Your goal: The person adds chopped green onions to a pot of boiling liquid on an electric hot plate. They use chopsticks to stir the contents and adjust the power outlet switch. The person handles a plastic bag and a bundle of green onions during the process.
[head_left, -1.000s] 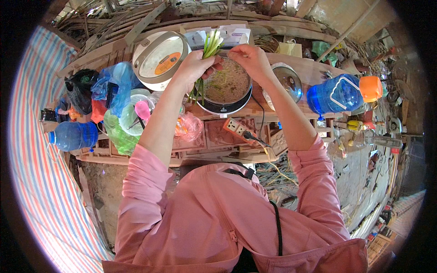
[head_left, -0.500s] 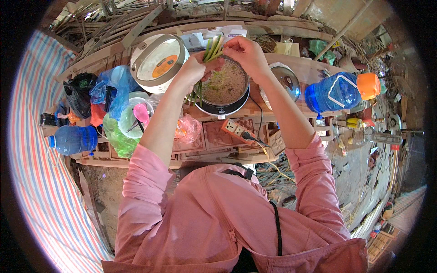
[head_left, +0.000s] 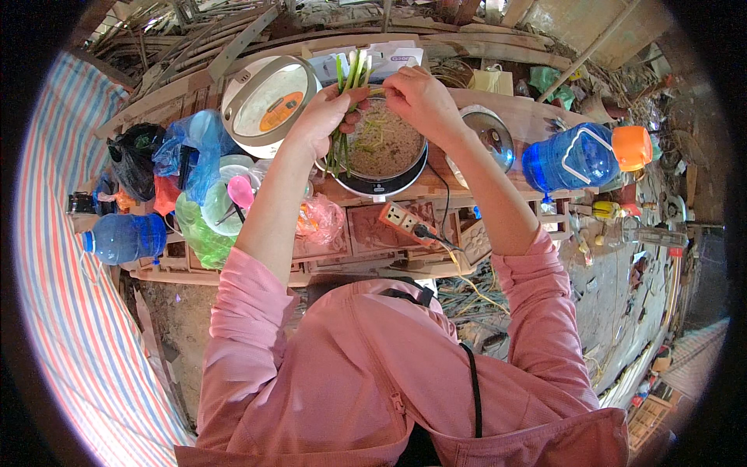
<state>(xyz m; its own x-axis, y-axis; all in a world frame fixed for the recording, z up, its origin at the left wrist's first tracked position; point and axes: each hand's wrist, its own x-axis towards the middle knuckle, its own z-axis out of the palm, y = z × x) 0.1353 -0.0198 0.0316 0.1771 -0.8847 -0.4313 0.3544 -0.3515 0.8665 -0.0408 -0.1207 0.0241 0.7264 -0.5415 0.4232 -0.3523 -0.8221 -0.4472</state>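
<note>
Left hand (head_left: 320,123): fingers clamped around long green-and-white stalks (head_left: 355,71)
Right hand (head_left: 422,101): fingertips together, anything between them hidden
Stalks: over left side of round metal pan (head_left: 425,149), toward brown wooden tabletop's (head_left: 533,121) far edge

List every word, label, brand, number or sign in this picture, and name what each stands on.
White carton behind the pan: purple lettering, not copied out here.
Orange label on the white cooker: its print is too small to read.
Dark front of the pan's base: a small pale mark, too small to read.
I can make out no other lettering.
</note>
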